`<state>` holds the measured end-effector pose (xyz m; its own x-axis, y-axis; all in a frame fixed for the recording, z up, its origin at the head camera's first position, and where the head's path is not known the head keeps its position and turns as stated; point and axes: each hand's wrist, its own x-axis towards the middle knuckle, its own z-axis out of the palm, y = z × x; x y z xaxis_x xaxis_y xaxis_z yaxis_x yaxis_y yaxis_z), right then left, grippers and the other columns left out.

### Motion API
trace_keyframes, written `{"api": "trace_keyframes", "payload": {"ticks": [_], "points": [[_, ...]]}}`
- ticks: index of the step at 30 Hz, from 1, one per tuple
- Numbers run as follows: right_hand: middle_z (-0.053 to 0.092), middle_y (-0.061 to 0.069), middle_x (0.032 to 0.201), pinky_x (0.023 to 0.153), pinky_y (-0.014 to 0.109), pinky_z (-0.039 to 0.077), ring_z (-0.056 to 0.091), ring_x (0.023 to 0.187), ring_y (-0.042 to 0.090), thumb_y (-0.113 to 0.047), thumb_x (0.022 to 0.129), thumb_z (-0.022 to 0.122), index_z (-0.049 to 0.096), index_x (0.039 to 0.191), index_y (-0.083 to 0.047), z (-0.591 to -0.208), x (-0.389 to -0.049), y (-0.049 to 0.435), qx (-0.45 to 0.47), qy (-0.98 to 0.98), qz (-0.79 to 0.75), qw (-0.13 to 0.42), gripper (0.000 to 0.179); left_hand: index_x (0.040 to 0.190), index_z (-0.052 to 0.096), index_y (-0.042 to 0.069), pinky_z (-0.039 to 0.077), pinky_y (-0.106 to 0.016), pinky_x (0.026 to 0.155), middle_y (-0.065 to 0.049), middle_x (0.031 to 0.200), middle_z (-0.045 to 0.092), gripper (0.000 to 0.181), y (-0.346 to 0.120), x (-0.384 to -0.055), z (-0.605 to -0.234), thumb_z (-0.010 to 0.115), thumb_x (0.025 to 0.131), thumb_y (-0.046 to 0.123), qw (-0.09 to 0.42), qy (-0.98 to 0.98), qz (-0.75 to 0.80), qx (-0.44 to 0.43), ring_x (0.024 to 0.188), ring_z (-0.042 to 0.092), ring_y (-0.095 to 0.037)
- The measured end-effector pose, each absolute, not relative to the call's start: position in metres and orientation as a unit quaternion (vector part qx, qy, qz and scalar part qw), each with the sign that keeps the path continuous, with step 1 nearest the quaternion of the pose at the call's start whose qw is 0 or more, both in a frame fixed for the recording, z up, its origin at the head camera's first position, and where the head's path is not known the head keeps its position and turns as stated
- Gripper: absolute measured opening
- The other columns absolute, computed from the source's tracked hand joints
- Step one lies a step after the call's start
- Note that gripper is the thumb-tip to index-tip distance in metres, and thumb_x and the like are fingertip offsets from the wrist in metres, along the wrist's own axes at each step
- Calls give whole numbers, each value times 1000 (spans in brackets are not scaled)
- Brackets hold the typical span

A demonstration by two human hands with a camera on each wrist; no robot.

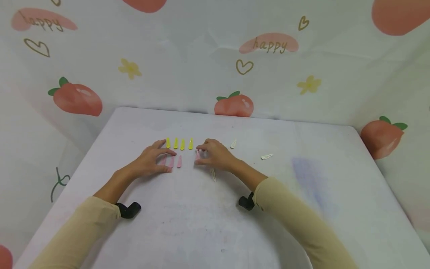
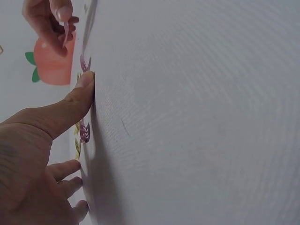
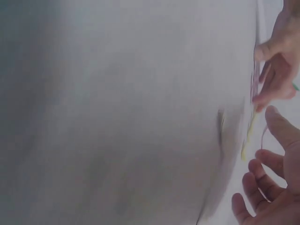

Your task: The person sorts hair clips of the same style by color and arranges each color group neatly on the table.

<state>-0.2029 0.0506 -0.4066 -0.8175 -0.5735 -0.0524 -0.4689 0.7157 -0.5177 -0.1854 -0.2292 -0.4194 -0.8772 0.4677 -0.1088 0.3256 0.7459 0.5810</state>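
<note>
In the head view, my right hand (image 1: 216, 155) pinches a pink snap hair clip (image 1: 197, 155) end to end between thumb and fingertips, apart from the table in the wrist views. My left hand (image 1: 149, 160) rests on the table around two pink hair clips (image 1: 171, 161). Its thumb and a finger touch or nearly touch the ends of one; the other is partly hidden. To their right lies another pink clip (image 1: 179, 161). Several yellow hair clips (image 1: 176, 143) form a row just behind the pink ones.
Three pale hair clips lie scattered: one pale clip (image 1: 213, 175) below my right hand, a second pale clip (image 1: 233, 144) behind it, a third pale clip (image 1: 267, 157) farther right. The white table (image 1: 188, 224) meets a fruit-patterned cloth (image 1: 188, 74) at its back edge.
</note>
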Motion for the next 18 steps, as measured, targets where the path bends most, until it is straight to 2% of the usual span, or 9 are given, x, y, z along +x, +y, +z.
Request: {"api": "trace_keyframes", "payload": {"ticks": [8, 18], "points": [[60, 4, 106, 77, 26, 43, 51, 92, 16, -41, 86, 77, 67, 131, -12, -414, -198, 23, -277, 926, -231, 113, 55, 126, 67, 11, 15, -74, 107, -34, 157, 21, 50, -228, -186, -419, 83, 81, 28, 125, 925, 286, 218, 142, 17, -57], [61, 2, 108, 82, 30, 44, 52, 94, 15, -46, 83, 79, 66, 133, -15, -421, -198, 18, -265, 934, -214, 108, 59, 126, 66, 11, 13, -74, 108, -34, 156, 20, 51, -229, -186, -418, 83, 81, 28, 128, 927, 279, 215, 142, 16, -57]]}}
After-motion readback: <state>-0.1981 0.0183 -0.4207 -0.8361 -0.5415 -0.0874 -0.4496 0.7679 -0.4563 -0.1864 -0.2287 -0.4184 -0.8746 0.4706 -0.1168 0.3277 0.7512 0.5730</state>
